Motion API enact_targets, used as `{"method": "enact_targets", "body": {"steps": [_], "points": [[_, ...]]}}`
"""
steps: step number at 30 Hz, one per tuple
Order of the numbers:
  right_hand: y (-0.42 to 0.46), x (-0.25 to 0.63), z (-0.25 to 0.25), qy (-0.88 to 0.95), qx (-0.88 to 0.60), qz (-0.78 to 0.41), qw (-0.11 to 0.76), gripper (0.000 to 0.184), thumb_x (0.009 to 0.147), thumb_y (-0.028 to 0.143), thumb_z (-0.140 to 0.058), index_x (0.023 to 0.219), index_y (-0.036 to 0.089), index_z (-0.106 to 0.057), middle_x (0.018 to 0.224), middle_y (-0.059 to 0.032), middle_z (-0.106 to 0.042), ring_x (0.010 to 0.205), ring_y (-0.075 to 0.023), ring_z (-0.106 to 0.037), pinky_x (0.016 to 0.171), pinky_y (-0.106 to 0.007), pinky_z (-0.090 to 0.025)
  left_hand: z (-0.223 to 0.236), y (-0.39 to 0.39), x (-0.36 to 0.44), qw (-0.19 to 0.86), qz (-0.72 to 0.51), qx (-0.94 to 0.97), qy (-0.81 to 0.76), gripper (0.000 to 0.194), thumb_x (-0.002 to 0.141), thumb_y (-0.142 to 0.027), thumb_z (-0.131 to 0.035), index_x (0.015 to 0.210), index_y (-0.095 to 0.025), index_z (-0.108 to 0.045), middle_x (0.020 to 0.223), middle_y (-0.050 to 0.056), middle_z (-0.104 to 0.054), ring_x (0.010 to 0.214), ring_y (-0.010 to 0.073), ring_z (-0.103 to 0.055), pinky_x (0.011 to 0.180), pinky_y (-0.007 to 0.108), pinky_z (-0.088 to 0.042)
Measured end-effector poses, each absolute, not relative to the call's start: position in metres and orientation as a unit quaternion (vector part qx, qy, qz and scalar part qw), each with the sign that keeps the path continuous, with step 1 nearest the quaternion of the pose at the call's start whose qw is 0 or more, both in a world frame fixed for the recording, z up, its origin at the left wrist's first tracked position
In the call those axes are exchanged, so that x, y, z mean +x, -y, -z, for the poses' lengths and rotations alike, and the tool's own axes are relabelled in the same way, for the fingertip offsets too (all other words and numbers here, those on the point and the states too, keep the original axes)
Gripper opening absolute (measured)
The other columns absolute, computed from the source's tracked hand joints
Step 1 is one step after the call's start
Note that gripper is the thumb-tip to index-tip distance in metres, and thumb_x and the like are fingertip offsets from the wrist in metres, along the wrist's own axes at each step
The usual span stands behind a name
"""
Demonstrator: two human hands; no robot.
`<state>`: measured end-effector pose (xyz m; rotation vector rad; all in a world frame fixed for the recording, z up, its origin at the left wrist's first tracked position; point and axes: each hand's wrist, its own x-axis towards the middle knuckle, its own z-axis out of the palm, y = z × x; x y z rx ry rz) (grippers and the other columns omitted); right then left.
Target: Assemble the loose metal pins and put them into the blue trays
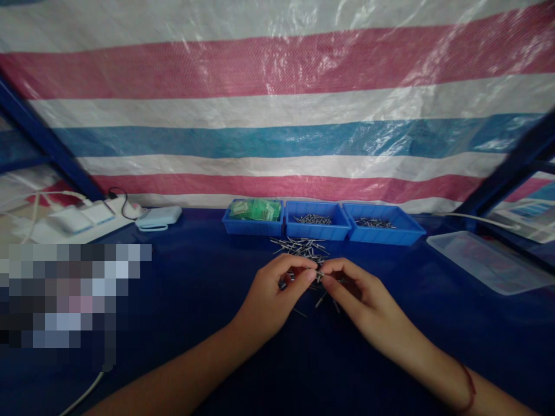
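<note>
My left hand (277,289) and my right hand (358,289) meet in front of me, thumbs and forefingers pinched together. Between the fingertips is a small silver metal piece that looks like a blind rivet (319,276); both hands touch it, and the fingers cover part of it. Just beyond and under the hands lies a loose pile of thin rivets (301,247) on the dark blue table (195,271). A few stray ones lie below the fingers, partly hidden by my hands.
Three blue bins stand behind the pile: a left bin (254,230) with green-and-clear bags, a middle bin (318,232) and a right bin (385,234) with metal pieces. A clear plastic lid (489,263) lies right. At left are a light blue case (159,218) and a power strip (87,222).
</note>
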<state>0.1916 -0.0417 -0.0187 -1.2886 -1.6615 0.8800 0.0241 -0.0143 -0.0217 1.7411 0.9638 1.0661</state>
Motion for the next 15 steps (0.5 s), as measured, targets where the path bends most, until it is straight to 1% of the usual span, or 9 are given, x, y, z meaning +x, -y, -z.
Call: {"method": "enact_targets", "body": {"steps": [4,6,8,11,12,14,15], "points": [[0.043,0.192,0.017,0.668,-0.507,-0.285,0.464,0.012,0.086,0.031,-0.051,0.090,0.020,-0.055,0.081,-0.0014,-0.058,0.068,-0.0133,-0.054,0.059,-0.026,-0.044,0.026,0.012,0.023,0.432,-0.423,0.691,-0.396,0.013,0.083,-0.024,-0.056,0.091,-0.019,-0.065,0.088,0.002,-0.066,0.080,0.0152,-0.060,0.071,0.026,-0.045],[0.046,0.191,0.014,0.702,-0.491,-0.227,0.463,0.008,0.087,0.028,-0.051,0.089,0.021,-0.055,0.083,-0.0019,-0.058,0.069,-0.0132,-0.055,0.060,-0.026,-0.045,0.028,0.010,0.024,0.442,-0.415,0.691,-0.394,0.013,0.083,-0.025,-0.055,0.089,-0.018,-0.064,0.087,0.002,-0.066,0.081,0.0156,-0.061,0.073,0.027,-0.045],[0.047,0.193,0.009,0.749,-0.464,-0.158,0.446,0.006,0.087,0.023,-0.050,0.085,0.020,-0.055,0.082,-0.0024,-0.058,0.073,-0.0138,-0.055,0.064,-0.027,-0.045,0.026,0.010,0.026,0.441,-0.416,0.688,-0.399,0.014,0.084,-0.026,-0.054,0.092,-0.018,-0.063,0.088,0.002,-0.065,0.082,0.0159,-0.060,0.074,0.028,-0.046],[0.039,0.206,-0.001,0.770,-0.457,-0.012,0.445,0.008,0.087,0.021,-0.050,0.081,0.020,-0.055,0.079,-0.0034,-0.059,0.075,-0.0155,-0.056,0.068,-0.029,-0.045,0.012,0.019,0.028,0.418,-0.457,0.671,-0.409,0.024,0.083,-0.028,-0.056,0.106,-0.021,-0.057,0.092,0.003,-0.063,0.084,0.0162,-0.059,0.073,0.028,-0.047],[0.032,0.215,-0.004,0.754,-0.472,0.047,0.455,0.009,0.087,0.023,-0.050,0.081,0.020,-0.055,0.078,-0.0039,-0.059,0.074,-0.0161,-0.056,0.068,-0.030,-0.044,0.006,0.027,0.028,0.421,-0.471,0.665,-0.398,0.024,0.083,-0.030,-0.057,0.106,-0.023,-0.056,0.090,0.002,-0.063,0.083,0.0160,-0.059,0.072,0.028,-0.047],[0.013,0.237,-0.007,0.692,-0.528,0.153,0.468,0.012,0.087,0.027,-0.050,0.079,0.019,-0.056,0.075,-0.0046,-0.059,0.068,-0.0168,-0.055,0.065,-0.031,-0.044,-0.002,0.048,0.024,0.485,-0.475,0.652,-0.337,0.019,0.087,-0.037,-0.053,0.099,-0.024,-0.058,0.083,0.002,-0.064,0.076,0.0154,-0.062,0.066,0.026,-0.049],[0.002,0.251,-0.006,0.666,-0.560,0.195,0.454,0.015,0.088,0.029,-0.049,0.079,0.019,-0.056,0.073,-0.0052,-0.059,0.068,-0.0181,-0.055,0.066,-0.033,-0.044,-0.003,0.060,0.021,0.525,-0.461,0.648,-0.303,0.021,0.087,-0.041,-0.051,0.101,-0.026,-0.057,0.077,0.001,-0.065,0.073,0.0158,-0.063,0.063,0.026,-0.050]]}}
